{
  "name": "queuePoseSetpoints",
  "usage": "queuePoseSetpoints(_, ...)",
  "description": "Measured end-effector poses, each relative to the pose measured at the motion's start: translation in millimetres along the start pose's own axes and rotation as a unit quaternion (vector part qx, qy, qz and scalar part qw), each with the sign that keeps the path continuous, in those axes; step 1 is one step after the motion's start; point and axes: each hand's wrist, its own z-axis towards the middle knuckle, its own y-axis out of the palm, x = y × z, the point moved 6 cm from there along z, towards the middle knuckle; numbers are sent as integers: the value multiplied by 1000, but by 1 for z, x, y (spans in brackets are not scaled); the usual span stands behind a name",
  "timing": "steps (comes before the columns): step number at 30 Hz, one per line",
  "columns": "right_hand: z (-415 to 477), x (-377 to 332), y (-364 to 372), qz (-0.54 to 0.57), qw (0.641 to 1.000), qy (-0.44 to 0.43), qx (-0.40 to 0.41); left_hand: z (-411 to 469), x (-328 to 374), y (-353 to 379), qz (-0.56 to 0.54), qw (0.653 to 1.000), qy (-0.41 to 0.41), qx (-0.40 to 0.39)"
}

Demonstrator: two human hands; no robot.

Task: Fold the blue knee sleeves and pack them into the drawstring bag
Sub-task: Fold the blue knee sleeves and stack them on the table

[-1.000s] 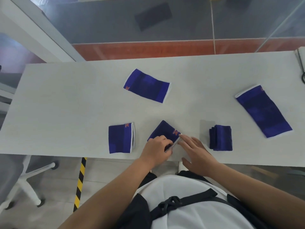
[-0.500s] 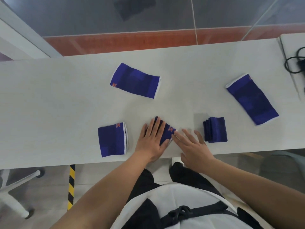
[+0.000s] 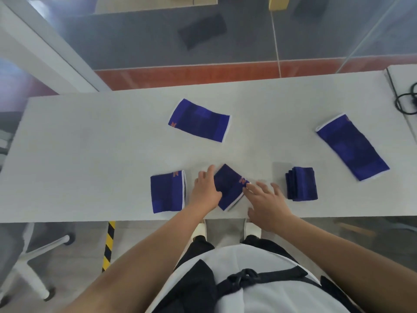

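Note:
A folded blue knee sleeve (image 3: 229, 186) lies tilted near the table's front edge, between my hands. My left hand (image 3: 205, 190) rests at its left edge with fingers fairly straight. My right hand (image 3: 266, 202) lies flat, fingertips touching the sleeve's right corner by the orange logo. Another folded sleeve (image 3: 168, 192) lies to the left. A darker folded blue piece (image 3: 301, 182) lies to the right. Two unfolded sleeves lie flat, one at the centre back (image 3: 199, 120) and one at the far right (image 3: 352, 146). No drawstring bag is in view.
The white table (image 3: 90, 143) ends close to my body. A black cable (image 3: 406, 102) lies on a second table at the far right. An office chair base (image 3: 33, 256) stands on the floor at the lower left. Glass partitions stand behind the table.
My left hand has slid off the top of the folded sleeve to its left edge. My right hand stays flat at the right corner. The view has shifted.

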Motion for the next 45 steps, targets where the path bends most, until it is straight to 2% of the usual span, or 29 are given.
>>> queuePoseSetpoints(3, 3, -2, -17, 50, 999, 10, 16, 0, -2, -10, -134, 989, -65, -21)
queuePoseSetpoints(7, 0, -11, -70, 187, 970, -26, 152, -19, 8, -40, -287, 955, -29, -66)
queuePoseSetpoints(9, 1, -24, -99, 192, 964, -68, 168, -36, 9, -60, -332, 938, 1, -99)
queuePoseSetpoints(11, 4, -42, -120, 210, 964, -103, 128, -53, 3, -80, -363, 925, 25, -107)
queuePoseSetpoints(14, 9, -69, -132, 272, 952, -124, 63, -74, -22, -100, -445, 892, 15, -80)
queuePoseSetpoints(16, 14, -81, -130, 332, 936, -105, 51, -86, -48, -102, -460, 885, -6, -67)
queuePoseSetpoints(18, 19, -88, -116, 441, 896, -46, 35, -95, -77, -93, -469, 879, -35, -73)
queuePoseSetpoints(19, 21, -92, -106, 497, 868, -8, 20, -99, -91, -87, -498, 863, -54, -70)
queuePoseSetpoints(21, 24, -103, -82, 567, 823, 39, -20, -105, -115, -74, -581, 807, -95, -52)
queuePoseSetpoints(23, 25, -117, -61, 585, 805, 60, -78, -109, -134, -62, -631, 764, -129, -28)
queuePoseSetpoints(24, 26, -122, -51, 581, 804, 71, -103, -110, -144, -58, -633, 760, -144, -10)
queuePoseSetpoints(26, 33, -130, -38, 566, 810, 91, -124, -109, -162, -55, -613, 771, -168, 31)
queuePoseSetpoints(29, 46, -143, -32, 566, 810, 114, -104, -101, -180, -61, -619, 763, -177, 61)
queuePoseSetpoints(33, 63, -162, -35, 609, 779, 136, -63, -73, -191, -84, -609, 777, -152, 57)
queuePoseSetpoints(39, 77, -175, -22, 642, 749, 162, -8, -30, -186, -109, -489, 868, -74, 37)
queuePoseSetpoints(42, 80, -177, -16, 670, 725, 162, 8, -16, -182, -105, -479, 875, -65, 21)
queuePoseSetpoints(44, 82, -173, -14, 662, 729, 167, 45, -11, -180, -101, -447, 892, -54, 27)
queuePoseSetpoints(45, 82, -171, -15, 641, 746, 166, 67, -10, -179, -101, -411, 909, -45, 42)
